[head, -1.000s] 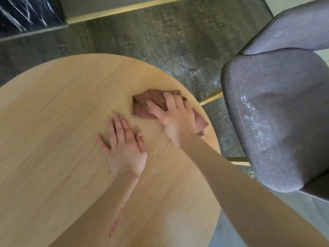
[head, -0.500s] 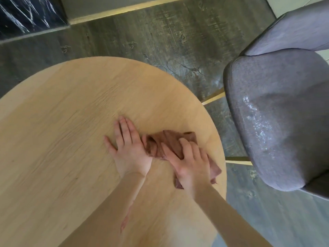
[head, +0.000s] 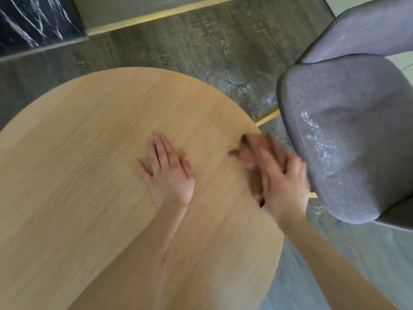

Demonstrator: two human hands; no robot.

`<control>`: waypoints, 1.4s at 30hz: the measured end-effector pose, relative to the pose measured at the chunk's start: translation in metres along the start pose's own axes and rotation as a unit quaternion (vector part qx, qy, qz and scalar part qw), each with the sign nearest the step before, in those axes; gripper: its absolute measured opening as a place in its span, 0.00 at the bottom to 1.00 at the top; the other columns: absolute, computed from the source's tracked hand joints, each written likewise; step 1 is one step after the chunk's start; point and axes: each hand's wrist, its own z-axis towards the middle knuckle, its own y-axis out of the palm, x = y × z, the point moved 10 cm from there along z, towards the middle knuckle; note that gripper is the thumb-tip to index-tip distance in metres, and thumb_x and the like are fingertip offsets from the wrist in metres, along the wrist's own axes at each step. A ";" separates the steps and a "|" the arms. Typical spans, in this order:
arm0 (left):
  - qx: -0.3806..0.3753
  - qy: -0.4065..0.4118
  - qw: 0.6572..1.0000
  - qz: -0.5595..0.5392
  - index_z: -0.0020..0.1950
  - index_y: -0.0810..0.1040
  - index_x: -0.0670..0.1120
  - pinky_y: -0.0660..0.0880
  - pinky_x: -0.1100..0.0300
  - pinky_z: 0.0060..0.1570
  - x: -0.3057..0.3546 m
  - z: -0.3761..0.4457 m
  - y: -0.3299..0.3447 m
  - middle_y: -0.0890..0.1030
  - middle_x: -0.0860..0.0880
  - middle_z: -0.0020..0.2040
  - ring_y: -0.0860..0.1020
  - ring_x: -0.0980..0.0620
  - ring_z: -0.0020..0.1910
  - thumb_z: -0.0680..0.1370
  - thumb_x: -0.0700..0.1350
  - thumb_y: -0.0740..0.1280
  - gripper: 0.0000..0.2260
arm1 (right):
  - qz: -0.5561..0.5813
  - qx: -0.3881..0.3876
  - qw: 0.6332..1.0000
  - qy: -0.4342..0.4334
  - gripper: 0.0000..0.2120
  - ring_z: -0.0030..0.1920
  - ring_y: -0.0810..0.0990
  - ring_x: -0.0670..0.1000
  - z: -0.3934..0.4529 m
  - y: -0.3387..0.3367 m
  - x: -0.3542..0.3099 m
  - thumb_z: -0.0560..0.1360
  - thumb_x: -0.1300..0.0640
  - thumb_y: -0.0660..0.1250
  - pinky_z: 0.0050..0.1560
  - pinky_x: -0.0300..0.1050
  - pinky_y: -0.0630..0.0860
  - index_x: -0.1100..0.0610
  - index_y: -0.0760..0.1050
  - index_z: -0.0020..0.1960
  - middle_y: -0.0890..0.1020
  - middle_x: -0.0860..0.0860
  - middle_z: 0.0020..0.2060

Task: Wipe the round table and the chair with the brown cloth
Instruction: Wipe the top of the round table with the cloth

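Observation:
The round light-wood table fills the left and middle of the head view. My left hand lies flat on it, fingers spread, holding nothing. My right hand presses on the brown cloth at the table's right edge, close to the chair. Both are motion-blurred, and only a brown patch of cloth shows beyond and under the fingers. The grey fabric chair stands just right of the table, with a shiny speckled patch on its seat.
Dark wood-look floor surrounds the table. A black marble-patterned block sits at the top left. Thin gold chair legs show in the narrow gap between table and chair.
My right hand has swept the cloth to the right, from beside my left hand to the table's right edge near the chair. My left hand stays flat in place.

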 end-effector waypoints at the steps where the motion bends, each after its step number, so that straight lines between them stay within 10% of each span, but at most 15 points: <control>1: 0.002 0.002 1.000 -0.003 0.75 0.53 0.40 0.46 0.38 0.71 -0.001 0.000 0.000 0.56 0.44 0.77 0.54 0.46 0.76 0.75 0.54 0.41 0.31 | -0.018 -0.052 0.997 -0.062 0.31 0.52 0.64 0.56 -0.022 0.012 -0.013 0.65 0.57 0.70 0.46 0.57 0.76 0.41 0.65 0.64 0.64 0.54 0.53; 3: 0.005 0.003 1.000 -0.004 0.75 0.52 0.41 0.45 0.39 0.72 -0.001 0.000 0.000 0.55 0.45 0.77 0.52 0.47 0.77 0.74 0.54 0.41 0.32 | -0.087 -0.118 0.981 -0.130 0.35 0.53 0.67 0.58 -0.059 0.022 -0.009 0.59 0.56 0.69 0.44 0.57 0.78 0.41 0.64 0.64 0.65 0.55 0.54; 7: 0.009 -0.003 1.000 -0.016 0.75 0.52 0.41 0.43 0.40 0.72 -0.002 0.000 -0.003 0.54 0.46 0.78 0.51 0.48 0.77 0.75 0.55 0.41 0.32 | -0.036 -0.138 0.961 0.238 0.25 0.58 0.69 0.64 -0.073 0.003 0.099 0.75 0.55 0.63 0.56 0.62 0.72 0.39 0.65 0.69 0.68 0.60 0.56; 9: 0.000 -0.003 1.000 -0.020 0.76 0.50 0.41 0.43 0.41 0.72 -0.002 -0.001 -0.002 0.52 0.46 0.78 0.49 0.49 0.77 0.78 0.53 0.45 0.29 | -0.015 -0.044 0.961 0.274 0.18 0.54 0.71 0.67 -0.061 -0.018 0.095 0.77 0.54 0.57 0.50 0.66 0.74 0.46 0.72 0.66 0.71 0.65 0.52; 15: 0.005 -0.013 0.997 -0.071 0.76 0.50 0.44 0.39 0.45 0.73 -0.008 0.002 -0.006 0.52 0.48 0.78 0.47 0.51 0.77 0.81 0.48 0.51 0.25 | 0.003 -0.086 0.993 0.083 0.22 0.66 0.65 0.60 0.002 0.024 -0.037 0.78 0.55 0.56 0.63 0.55 0.63 0.43 0.63 0.71 0.67 0.56 0.68; 19: 0.006 -0.035 0.990 -0.138 0.75 0.56 0.45 0.40 0.48 0.73 -0.013 0.008 -0.012 0.55 0.50 0.78 0.49 0.53 0.77 0.81 0.45 0.51 0.22 | -0.012 -0.151 0.985 -0.078 0.20 0.57 0.75 0.58 -0.017 0.055 -0.121 0.71 0.54 0.65 0.54 0.54 0.72 0.42 0.74 0.62 0.77 0.54 0.60; 22: -0.014 -0.029 0.988 -0.148 0.75 0.56 0.46 0.40 0.48 0.73 -0.013 0.010 -0.012 0.54 0.51 0.78 0.48 0.53 0.77 0.81 0.45 0.50 0.22 | 0.019 -0.143 0.969 -0.199 0.27 0.51 0.73 0.55 -0.062 0.047 -0.128 0.56 0.56 0.77 0.45 0.50 0.75 0.44 0.78 0.54 0.80 0.53 0.53; 26: -0.064 -0.005 0.989 -0.135 0.76 0.51 0.46 0.39 0.49 0.73 -0.015 0.011 -0.009 0.50 0.51 0.78 0.46 0.53 0.77 0.82 0.45 0.49 0.22 | -0.019 -0.176 0.932 -0.316 0.32 0.49 0.69 0.54 -0.122 0.037 -0.082 0.56 0.57 0.68 0.45 0.49 0.67 0.43 0.69 0.59 0.69 0.52 0.55; 31: -0.069 0.018 0.993 -0.094 0.76 0.48 0.45 0.40 0.50 0.74 -0.015 0.005 -0.008 0.48 0.50 0.78 0.44 0.52 0.77 0.81 0.48 0.51 0.25 | -0.089 -0.119 0.988 -0.054 0.29 0.50 0.69 0.56 -0.077 0.003 0.047 0.64 0.61 0.70 0.42 0.55 0.78 0.41 0.70 0.61 0.70 0.54 0.50; 34: -0.070 0.037 0.996 -0.039 0.76 0.45 0.45 0.39 0.47 0.73 -0.011 0.000 -0.004 0.46 0.49 0.78 0.43 0.50 0.77 0.79 0.54 0.52 0.30 | -0.133 -0.188 0.970 0.076 0.26 0.57 0.68 0.59 -0.053 0.011 0.074 0.71 0.58 0.68 0.56 0.57 0.70 0.40 0.68 0.66 0.72 0.57 0.54; 37: -0.110 0.055 0.992 -0.001 0.76 0.39 0.45 0.37 0.45 0.73 -0.011 -0.002 0.006 0.41 0.48 0.78 0.39 0.49 0.76 0.78 0.60 0.51 0.35 | -0.035 -0.084 0.952 0.294 0.19 0.60 0.66 0.63 -0.036 -0.004 0.095 0.78 0.57 0.55 0.60 0.58 0.64 0.43 0.70 0.66 0.69 0.63 0.58; 39: -0.128 0.059 0.990 0.011 0.75 0.37 0.45 0.37 0.45 0.72 -0.011 -0.002 0.009 0.39 0.47 0.78 0.38 0.49 0.76 0.78 0.61 0.50 0.36 | -0.018 0.032 0.958 0.286 0.19 0.57 0.69 0.65 -0.028 -0.027 0.069 0.77 0.59 0.58 0.56 0.61 0.68 0.46 0.72 0.66 0.71 0.65 0.56; 42: -0.131 0.061 0.990 0.006 0.75 0.37 0.45 0.37 0.44 0.72 -0.009 0.000 0.008 0.39 0.47 0.78 0.38 0.49 0.76 0.78 0.60 0.50 0.34 | -0.003 -0.035 0.997 0.071 0.20 0.56 0.70 0.60 -0.036 -0.006 -0.029 0.74 0.55 0.62 0.55 0.58 0.68 0.44 0.70 0.65 0.74 0.57 0.55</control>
